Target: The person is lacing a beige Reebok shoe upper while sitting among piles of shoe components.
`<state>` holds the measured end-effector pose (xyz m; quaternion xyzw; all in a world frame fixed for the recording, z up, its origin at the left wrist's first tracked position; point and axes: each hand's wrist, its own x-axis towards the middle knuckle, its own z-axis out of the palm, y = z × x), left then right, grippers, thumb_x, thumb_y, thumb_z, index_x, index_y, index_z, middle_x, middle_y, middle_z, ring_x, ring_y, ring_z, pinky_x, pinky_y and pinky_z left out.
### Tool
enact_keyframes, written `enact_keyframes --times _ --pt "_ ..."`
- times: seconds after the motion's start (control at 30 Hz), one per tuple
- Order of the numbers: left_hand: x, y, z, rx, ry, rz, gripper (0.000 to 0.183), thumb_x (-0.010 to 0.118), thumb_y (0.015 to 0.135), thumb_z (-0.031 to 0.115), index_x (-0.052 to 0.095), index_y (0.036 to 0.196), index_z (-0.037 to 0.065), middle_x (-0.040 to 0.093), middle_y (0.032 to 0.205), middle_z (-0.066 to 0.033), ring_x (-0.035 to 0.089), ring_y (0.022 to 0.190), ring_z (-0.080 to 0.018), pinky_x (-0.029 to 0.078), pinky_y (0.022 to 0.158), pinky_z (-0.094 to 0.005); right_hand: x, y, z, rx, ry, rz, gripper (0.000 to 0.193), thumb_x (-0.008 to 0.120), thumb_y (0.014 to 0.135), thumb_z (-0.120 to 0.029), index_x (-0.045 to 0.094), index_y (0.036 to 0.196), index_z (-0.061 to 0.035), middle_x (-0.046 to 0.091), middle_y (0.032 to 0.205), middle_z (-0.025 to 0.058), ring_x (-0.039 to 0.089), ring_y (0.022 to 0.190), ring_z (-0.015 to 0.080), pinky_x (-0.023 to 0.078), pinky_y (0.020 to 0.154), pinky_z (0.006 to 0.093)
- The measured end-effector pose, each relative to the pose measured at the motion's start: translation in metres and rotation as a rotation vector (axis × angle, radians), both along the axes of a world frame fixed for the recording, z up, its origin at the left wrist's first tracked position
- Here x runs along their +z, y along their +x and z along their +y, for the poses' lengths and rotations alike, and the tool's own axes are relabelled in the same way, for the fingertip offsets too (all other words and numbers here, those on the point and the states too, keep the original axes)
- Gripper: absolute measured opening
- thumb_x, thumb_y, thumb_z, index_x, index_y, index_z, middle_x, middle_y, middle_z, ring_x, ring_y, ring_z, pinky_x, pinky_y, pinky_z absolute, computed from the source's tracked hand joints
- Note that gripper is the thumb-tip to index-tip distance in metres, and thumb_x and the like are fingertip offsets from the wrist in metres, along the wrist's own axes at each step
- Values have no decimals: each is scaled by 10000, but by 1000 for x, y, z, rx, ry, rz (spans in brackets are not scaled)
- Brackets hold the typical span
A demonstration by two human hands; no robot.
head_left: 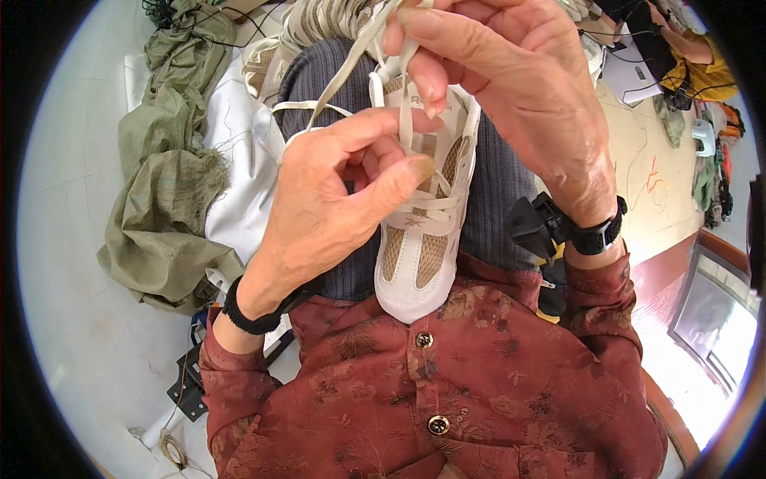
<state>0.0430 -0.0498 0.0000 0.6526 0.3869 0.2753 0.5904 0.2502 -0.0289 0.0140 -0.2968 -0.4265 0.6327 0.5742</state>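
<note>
A white shoe (409, 287) with tan mesh panels rests on my lap, its toe pointing toward me. Its pale flat shoelace (437, 203) is threaded through the lower eyelets, and the upper part rises toward my hands. My left hand (335, 180) is curled at the left of the tongue, with thumb and index finger about the lace. Higher up and to the right, my right hand (511, 88) pinches the lace near the upper edge of the view. A loose length of lace loops down to the left, behind my left hand. Some of my right fingertips are cut off at the top.
Another shoe (262, 68) and a striped cloth bundle (331, 20) lie beyond my knees. Olive cloth (159, 219) and white sheeting (235, 152) are at the left. A tan tabletop (646, 172) stands at the right, with a person's arm (690, 46) farther off.
</note>
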Motion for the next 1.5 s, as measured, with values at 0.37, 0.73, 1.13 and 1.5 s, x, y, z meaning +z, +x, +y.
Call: enact_keyframes --times 0.37,0.73,1.13,1.5 --pt "-10 -5 2 108 -96 -37 310 618 1018 303 743 971 23 496 650 59 408 586 -29 316 545 -196 13 17 -56 44 422 -1126 150 767 802 -72 646 874 -21 654 847 46 605 853 228 476 812 352" --pt "-16 3 3 89 -123 -91 299 621 1022 298 740 954 31 490 643 60 411 593 -29 323 548 -191 1 5 -81 55 423 -1177 251 759 692 37 595 862 -46 580 985 72 539 974 306 444 861 397" --pt "-16 5 -1 115 -75 -76 279 607 1027 248 737 947 15 490 638 60 412 588 -23 327 548 -188 -10 10 -78 -74 399 -1116 168 677 708 45 548 779 -35 573 824 64 560 890 283 434 772 378" --pt "-6 4 2 142 -122 -122 242 556 1037 211 709 1017 25 530 695 54 444 588 -14 329 558 -186 -18 13 -75 -73 435 -963 163 699 715 35 567 791 -22 586 793 76 573 847 295 472 831 388"
